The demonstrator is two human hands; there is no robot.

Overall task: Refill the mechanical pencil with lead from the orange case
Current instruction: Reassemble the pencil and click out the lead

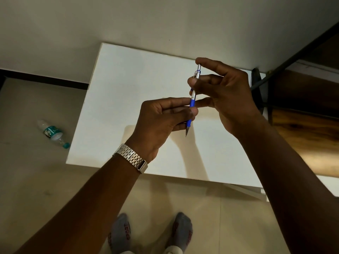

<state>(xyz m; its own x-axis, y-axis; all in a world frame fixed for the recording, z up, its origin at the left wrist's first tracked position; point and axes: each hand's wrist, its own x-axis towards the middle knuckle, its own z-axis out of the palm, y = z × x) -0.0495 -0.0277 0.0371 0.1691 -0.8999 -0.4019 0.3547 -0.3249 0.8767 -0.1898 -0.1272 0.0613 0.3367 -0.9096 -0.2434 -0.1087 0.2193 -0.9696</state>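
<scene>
A mechanical pencil (pixel 193 99) with a blue grip and a silver upper barrel is held nearly upright above the white table (pixel 128 92), tip pointing down. My left hand (pixel 165 118) pinches the blue grip near the tip. My right hand (pixel 225 92) holds the silver upper part, with the index fingertip resting on the top cap and the thumb against the barrel by the clip. No orange case is in view.
A plastic water bottle (pixel 53 133) lies on the floor left of the table. A dark wooden shelf with a black metal frame (pixel 302 99) stands to the right. My socked feet (pixel 152 233) are below the table's near edge.
</scene>
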